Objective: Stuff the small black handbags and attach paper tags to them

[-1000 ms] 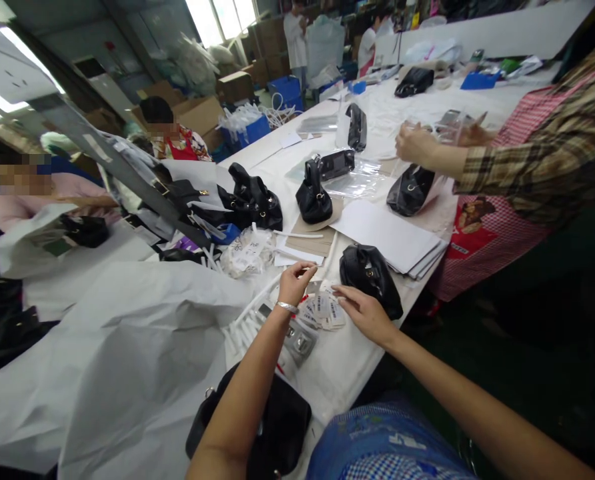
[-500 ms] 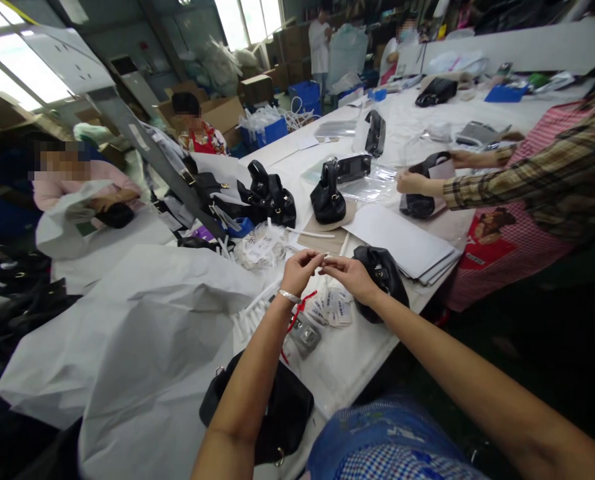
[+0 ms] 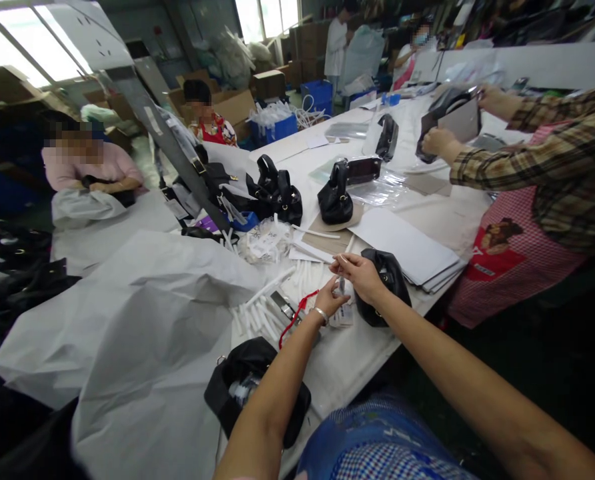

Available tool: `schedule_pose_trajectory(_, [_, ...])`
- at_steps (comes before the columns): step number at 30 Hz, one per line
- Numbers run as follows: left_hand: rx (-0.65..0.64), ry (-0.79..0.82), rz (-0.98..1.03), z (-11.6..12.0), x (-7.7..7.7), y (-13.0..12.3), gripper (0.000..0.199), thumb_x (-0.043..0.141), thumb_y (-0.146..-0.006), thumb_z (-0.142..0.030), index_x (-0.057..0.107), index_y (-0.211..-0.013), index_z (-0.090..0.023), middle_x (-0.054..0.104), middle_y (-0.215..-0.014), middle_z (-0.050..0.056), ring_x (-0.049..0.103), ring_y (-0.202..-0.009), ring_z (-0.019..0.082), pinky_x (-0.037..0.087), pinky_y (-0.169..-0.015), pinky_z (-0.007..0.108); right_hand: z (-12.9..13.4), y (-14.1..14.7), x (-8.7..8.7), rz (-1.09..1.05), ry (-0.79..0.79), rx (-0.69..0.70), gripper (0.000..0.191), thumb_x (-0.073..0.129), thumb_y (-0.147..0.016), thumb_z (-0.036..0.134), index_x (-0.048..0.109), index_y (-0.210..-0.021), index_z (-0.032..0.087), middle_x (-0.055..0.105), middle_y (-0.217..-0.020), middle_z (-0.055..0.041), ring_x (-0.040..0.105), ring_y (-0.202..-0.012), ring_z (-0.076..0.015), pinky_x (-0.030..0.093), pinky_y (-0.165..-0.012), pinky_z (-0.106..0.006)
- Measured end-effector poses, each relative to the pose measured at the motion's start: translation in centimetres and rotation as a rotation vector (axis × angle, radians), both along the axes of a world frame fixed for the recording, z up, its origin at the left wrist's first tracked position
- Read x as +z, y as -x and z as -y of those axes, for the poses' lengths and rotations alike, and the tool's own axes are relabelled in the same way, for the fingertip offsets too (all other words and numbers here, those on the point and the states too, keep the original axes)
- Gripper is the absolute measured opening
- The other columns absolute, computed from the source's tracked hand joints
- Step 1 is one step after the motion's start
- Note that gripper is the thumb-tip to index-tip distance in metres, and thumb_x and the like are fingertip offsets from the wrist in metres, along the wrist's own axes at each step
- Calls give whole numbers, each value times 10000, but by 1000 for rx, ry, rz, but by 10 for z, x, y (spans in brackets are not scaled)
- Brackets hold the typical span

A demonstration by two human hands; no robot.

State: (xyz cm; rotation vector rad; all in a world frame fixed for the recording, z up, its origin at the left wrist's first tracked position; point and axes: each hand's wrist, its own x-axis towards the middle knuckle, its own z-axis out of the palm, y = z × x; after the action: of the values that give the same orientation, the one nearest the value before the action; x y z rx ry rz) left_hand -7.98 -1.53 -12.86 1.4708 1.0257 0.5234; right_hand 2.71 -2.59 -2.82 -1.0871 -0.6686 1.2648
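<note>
black bag (image 3: 389, 275) crowds the right hand (image 3: 359, 275) (white sheets (image 3: 408, 248) just beyond).

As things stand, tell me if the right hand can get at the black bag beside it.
Probably yes: the right hand is right next to the black bag, nothing visible between them, though its fingers seem busy with something small.

At your eleven o'clock, daylight comes through tall, pale windows (image 3: 267, 20) in a dark wall, with brown cardboard boxes (image 3: 235, 107) stacked below. A long table (image 3: 327, 383) under a white covering runs from your six toward one o'clock, and the floor (image 3: 542, 360) at your four lies dark.
</note>
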Motion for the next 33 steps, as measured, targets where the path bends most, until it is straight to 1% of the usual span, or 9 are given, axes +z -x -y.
schedule_pose_trajectory(3, [66, -74, -108, -3, -4, -9, 392, 675, -716, -192, 586, -1095, -141, 680, -1015, 78, 601, -620, 87, 478, -616, 205, -1, -3, -2, -38, -4, -18, 289, 753, -681, 416, 691, -817, 168, 665, -744, -13, 644, -752, -140, 516, -869, -346])
schedule_pose_trajectory(7, [70, -74, -178, -7, -16, -8, 154, 615, -781, -234, 654, -878, -121, 694, -754, 52, 605, -591, 119, 464, -584, 216, -2, -8, -4, -42, -26, -14, 268, 736, -708, 404, 690, -830, 171, 659, -764, -11, 642, -758, -136, 512, -880, -348])
schedule_pose_trajectory(13, [76, -104, -285, -10, -36, -3, 216, 547, -826, -297, 682, -785, -133, 699, -736, 54, 618, -633, 147, 451, -609, 235, -1, -12, -8, 21, -35, -34, 274, 720, -719, 412, 685, -825, 162, 657, -761, -18, 639, -757, -145, 520, -853, -353])
schedule_pose_trajectory(20, [60, -144, -423, -5, -43, 1, 130, 624, -743, -268, 709, -753, -171, 720, -797, 51, 637, -785, 180, 454, -733, 254, -9, -12, 1, 52, -124, -149, 250, 718, -720, 418, 683, -814, 190, 600, -680, 11, 599, -692, -120, 542, -788, -327])
schedule_pose_trajectory(23, [100, -137, -487, -3, -46, 4, 156, 593, -772, -259, 715, -798, -164, 722, -856, 82, 646, -831, 197, 461, -759, 276, -11, -13, 15, 99, -119, -143, 261, 707, -725, 430, 684, -825, 191, 597, -695, 6, 592, -662, -110, 532, -615, -242])
schedule_pose_trajectory(25, [114, -126, -511, -4, -46, 7, 194, 575, -790, -229, 706, -911, -154, 720, -885, 95, 654, -838, 198, 470, -767, 280, -6, -15, 29, 157, -122, -139, 266, 681, -749, 435, 684, -863, 194, 593, -717, 10, 536, -563, -71, 426, -442, -169])
schedule_pose_trajectory(27, [117, -115, -524, -6, -43, 11, 359, 598, -771, -182, 629, -1127, -148, 709, -960, 112, 657, -874, 206, 477, -786, 290, 6, -20, 44, 245, -128, -129, 267, 650, -782, 420, 682, -929, 200, 582, -713, 22, 424, -455, -29, 297, -360, -154])
schedule_pose_trajectory(30, [142, -173, -555, -5, -27, 17, 695, 638, -721, -103, 398, -1368, -183, 599, -1218, 160, 620, -1022, 238, 464, -865, 332, 37, -32, 62, 435, -57, -91, 298, 612, -817, 405, 680, -1025, 202, 576, -647, 33, 374, -411, -29, 280, -362, -170])
schedule_pose_trajectory(33, [193, -293, -516, 7, -8, 17, 607, 610, -735, -69, 475, -1307, -223, 499, -1339, 144, 577, -1102, 248, 449, -923, 355, 76, -48, 67, 699, 66, -106, 299, 623, -797, 423, 715, -972, 197, 678, -733, -16, 588, -598, -117, 456, -520, -213])
